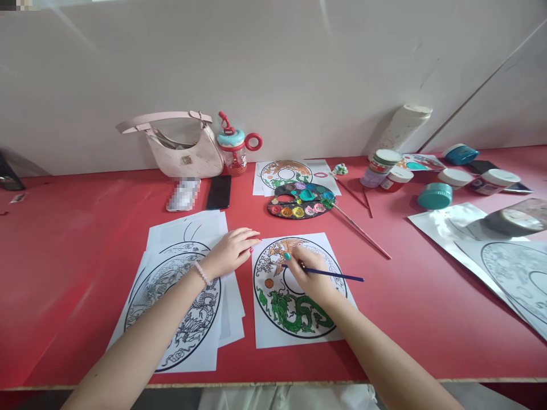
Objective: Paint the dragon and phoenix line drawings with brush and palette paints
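My right hand (308,273) is closed around a blue-handled paintbrush (342,275), its tip on the upper left of a round line drawing. That drawing sheet (267,336) shows a green dragon below and a partly orange bird above, with an orange ball at the left. My left hand (233,250) lies flat with fingers stretched out, its fingertips near the sheet's upper left edge. Under my left wrist and forearm is a stack of black-and-white drawing sheets (205,359). Beyond the sheet sits a paint palette (299,204) with several colours in its wells.
A thin brush (363,232) leans on the palette. A coloured reference drawing (262,176) lies behind it. Paint jars (435,196) and more sheets (453,256) are at the right. A phone (219,192), a handbag (183,154) and a cup (234,154) stand at the back left.
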{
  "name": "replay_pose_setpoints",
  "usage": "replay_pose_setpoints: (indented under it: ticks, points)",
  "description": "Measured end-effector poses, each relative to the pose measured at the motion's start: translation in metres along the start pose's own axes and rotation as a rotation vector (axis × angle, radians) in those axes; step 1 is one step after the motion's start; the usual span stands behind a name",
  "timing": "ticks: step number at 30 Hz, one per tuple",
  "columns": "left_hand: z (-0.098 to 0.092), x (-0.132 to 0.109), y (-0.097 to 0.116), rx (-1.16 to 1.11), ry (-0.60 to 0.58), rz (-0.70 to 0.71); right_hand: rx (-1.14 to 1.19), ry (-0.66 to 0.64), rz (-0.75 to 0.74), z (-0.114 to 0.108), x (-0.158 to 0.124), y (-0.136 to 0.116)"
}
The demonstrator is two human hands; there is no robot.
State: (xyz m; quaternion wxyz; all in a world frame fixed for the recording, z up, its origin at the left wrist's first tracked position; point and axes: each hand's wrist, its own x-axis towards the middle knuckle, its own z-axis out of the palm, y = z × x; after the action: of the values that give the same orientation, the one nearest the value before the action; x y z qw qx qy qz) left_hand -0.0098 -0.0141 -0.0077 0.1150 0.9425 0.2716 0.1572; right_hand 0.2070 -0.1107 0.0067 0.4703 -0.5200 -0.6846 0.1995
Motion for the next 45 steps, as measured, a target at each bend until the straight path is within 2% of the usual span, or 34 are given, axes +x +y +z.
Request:
replay_pose_setpoints:
  ticks: [3, 6, 11, 15, 25, 32, 37, 42, 45]
  points:
    - [0.0, 0.0, 0.0, 0.001, -0.006, -0.001, 0.011, 0.099, 0.158, -0.008, 0.006, 0.008]
    - [0.0, 0.0, -0.001, -0.001, 0.0, 0.016, -0.007, 0.179, 0.249, -0.016, 0.014, 0.022]
    - [0.002, -0.001, -0.002, 0.0, 0.02, 0.033, -0.003, 0.172, 0.31, -0.022, 0.021, 0.041]
    - [0.003, -0.001, -0.003, 0.001, 0.023, 0.027, -0.048, 0.137, 0.303, -0.02, 0.021, 0.045]
    - [0.003, -0.001, -0.003, 0.003, 0.028, 0.022, -0.149, 0.098, 0.182, -0.017, 0.023, 0.048]
    - [0.004, -0.001, -0.004, 0.0, 0.035, 0.031, -0.194, 0.149, 0.179, -0.016, 0.022, 0.049]
    - [0.004, -0.001, -0.004, -0.003, 0.039, 0.03, -0.198, 0.117, 0.163, -0.016, 0.022, 0.047]
    - [0.004, -0.001, -0.004, -0.008, 0.04, 0.035, -0.183, 0.187, 0.227, -0.017, 0.022, 0.045]
    - [0.003, -0.001, -0.004, -0.011, 0.031, 0.037, -0.044, 0.214, 0.281, -0.02, 0.02, 0.035]
